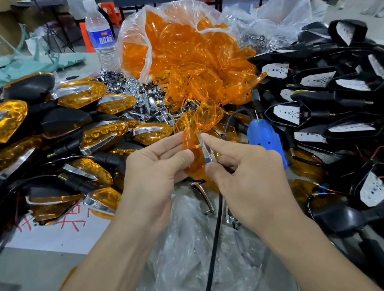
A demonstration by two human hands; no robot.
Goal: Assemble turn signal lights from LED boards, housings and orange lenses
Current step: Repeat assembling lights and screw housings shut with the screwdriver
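My left hand (157,164) grips an orange lens (191,145) upright in front of me. My right hand (239,163) pinches a thin chrome trim piece (207,150) against the lens's right edge. A clear bag of loose orange lenses (180,49) spills open behind my hands. Black housings with white LED boards (327,108) are heaped on the right. Finished orange turn signal lights (47,145) are piled on the left. Small chrome reflectors (135,91) lie between the piles.
A blue electric tool (267,140) lies just right of my hands, and a black cable (213,240) runs toward me. A water bottle (100,35) stands at the back. Crumpled clear plastic (200,254) covers the near table. White paper with red writing (58,231) lies at left.
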